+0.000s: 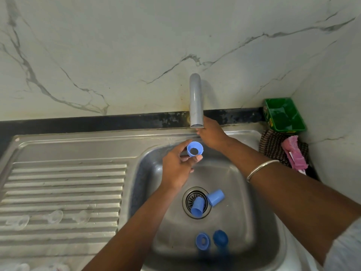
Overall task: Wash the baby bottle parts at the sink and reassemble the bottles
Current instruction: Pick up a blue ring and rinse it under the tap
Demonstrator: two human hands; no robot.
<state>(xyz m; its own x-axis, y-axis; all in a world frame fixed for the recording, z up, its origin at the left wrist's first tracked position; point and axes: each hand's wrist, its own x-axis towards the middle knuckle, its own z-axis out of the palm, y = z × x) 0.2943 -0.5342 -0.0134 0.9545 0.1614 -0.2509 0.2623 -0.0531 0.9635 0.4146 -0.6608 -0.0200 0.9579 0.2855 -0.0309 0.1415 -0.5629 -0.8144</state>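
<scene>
At the centre of the frame the left hand [178, 169] pinched a blue bottle collar [195, 149] between thumb and fingers, its open ring facing up, just below the grey tap spout [196, 100]. The right hand [212, 134] reached under the spout's mouth — whether its fingers gripped anything could not be told. In the steel sink [259, 222], lower centre, two blue caps [197, 207] lay on and beside the drain [188, 198], and two more blue parts [203, 241] sat near the front wall. Clear teats [54, 217] rested on the ribbed drainboard [64, 184] at lower left — a green tub [284, 114] stood at right.
</scene>
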